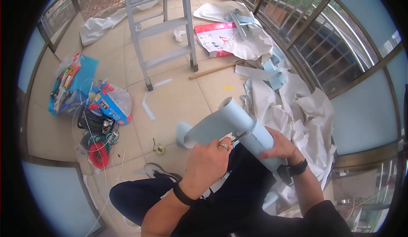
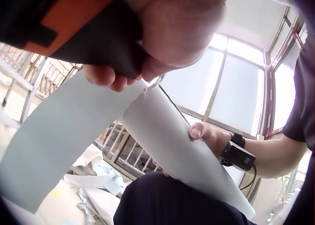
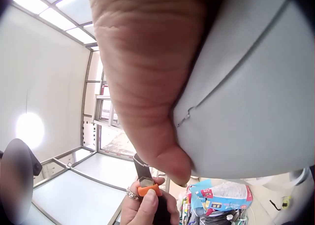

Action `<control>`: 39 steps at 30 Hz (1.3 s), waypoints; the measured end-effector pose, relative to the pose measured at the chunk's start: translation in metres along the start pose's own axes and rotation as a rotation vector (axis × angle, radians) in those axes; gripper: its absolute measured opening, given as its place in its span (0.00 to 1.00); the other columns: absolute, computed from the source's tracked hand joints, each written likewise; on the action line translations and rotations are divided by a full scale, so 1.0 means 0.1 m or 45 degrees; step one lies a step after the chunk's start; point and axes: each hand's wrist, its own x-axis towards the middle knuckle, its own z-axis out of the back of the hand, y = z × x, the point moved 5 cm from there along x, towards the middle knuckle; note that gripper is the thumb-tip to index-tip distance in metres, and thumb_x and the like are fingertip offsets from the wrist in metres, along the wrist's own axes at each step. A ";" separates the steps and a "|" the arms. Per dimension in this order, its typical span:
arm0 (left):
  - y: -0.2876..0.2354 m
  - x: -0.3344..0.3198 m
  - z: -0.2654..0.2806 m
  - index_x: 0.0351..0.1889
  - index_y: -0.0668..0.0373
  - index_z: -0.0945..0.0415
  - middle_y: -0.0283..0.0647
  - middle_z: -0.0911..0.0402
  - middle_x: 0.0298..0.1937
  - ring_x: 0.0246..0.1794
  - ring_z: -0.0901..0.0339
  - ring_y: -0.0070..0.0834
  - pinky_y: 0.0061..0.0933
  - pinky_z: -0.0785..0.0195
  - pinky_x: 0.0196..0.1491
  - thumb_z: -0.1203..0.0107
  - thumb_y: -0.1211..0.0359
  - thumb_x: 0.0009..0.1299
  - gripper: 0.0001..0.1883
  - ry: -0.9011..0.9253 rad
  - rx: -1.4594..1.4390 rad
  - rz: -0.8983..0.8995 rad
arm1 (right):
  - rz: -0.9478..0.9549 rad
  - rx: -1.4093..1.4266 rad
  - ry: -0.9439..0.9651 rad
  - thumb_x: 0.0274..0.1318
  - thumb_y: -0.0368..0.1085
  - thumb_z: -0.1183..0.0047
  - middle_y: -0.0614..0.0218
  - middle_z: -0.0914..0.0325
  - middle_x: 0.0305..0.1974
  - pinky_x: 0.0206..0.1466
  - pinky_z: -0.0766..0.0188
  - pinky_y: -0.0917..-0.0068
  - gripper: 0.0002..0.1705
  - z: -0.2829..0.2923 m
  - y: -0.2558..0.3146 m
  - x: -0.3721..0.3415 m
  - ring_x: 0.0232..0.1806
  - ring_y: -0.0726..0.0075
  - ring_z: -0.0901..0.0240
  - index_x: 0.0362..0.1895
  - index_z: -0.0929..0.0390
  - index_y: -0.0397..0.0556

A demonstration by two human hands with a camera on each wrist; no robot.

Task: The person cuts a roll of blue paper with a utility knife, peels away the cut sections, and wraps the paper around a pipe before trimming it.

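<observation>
A thick roll of pale blue sheet lies slanted over the person's lap. The right hand grips its near end, thumb on top, the other fingers mostly hidden beneath. The left hand, with a ring on one finger, holds a black and orange snap-off utility knife. Its blade is out and overlaps the roll where a ragged cut edge runs across it. From the far part of the roll a loose strip hangs away to the left and curls at its end.
A metal stepladder stands ahead. Crumpled white sheeting and pale blue scraps spread along the right wall. At left are bags of tools, a blue and red bag and a red coil. A tape measure lies on the floor.
</observation>
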 end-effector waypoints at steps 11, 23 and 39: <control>-0.08 0.19 -0.08 0.51 0.58 0.23 0.41 0.19 0.31 0.28 0.19 0.42 0.39 0.28 0.32 0.39 0.65 0.73 0.12 0.028 0.000 -0.024 | -0.052 0.125 0.052 0.34 0.43 0.19 0.63 0.20 0.58 0.69 0.32 0.67 0.55 0.02 -0.04 0.06 0.61 0.65 0.26 0.70 0.28 0.41; 0.47 -0.33 -0.22 0.52 0.54 0.21 0.48 0.15 0.36 0.31 0.17 0.50 0.48 0.26 0.35 0.42 0.65 0.75 0.11 0.113 -0.096 0.315 | -0.129 0.392 0.215 0.34 0.44 0.18 0.64 0.20 0.59 0.67 0.29 0.68 0.57 0.14 -0.25 0.17 0.59 0.66 0.24 0.71 0.29 0.40; 0.01 0.19 -0.24 0.49 0.56 0.21 0.35 0.23 0.28 0.26 0.19 0.32 0.35 0.34 0.30 0.41 0.66 0.75 0.08 -0.087 -0.042 -0.100 | -0.220 0.504 0.359 0.33 0.44 0.17 0.63 0.20 0.60 0.68 0.30 0.69 0.59 0.08 -0.31 0.16 0.61 0.67 0.26 0.72 0.31 0.39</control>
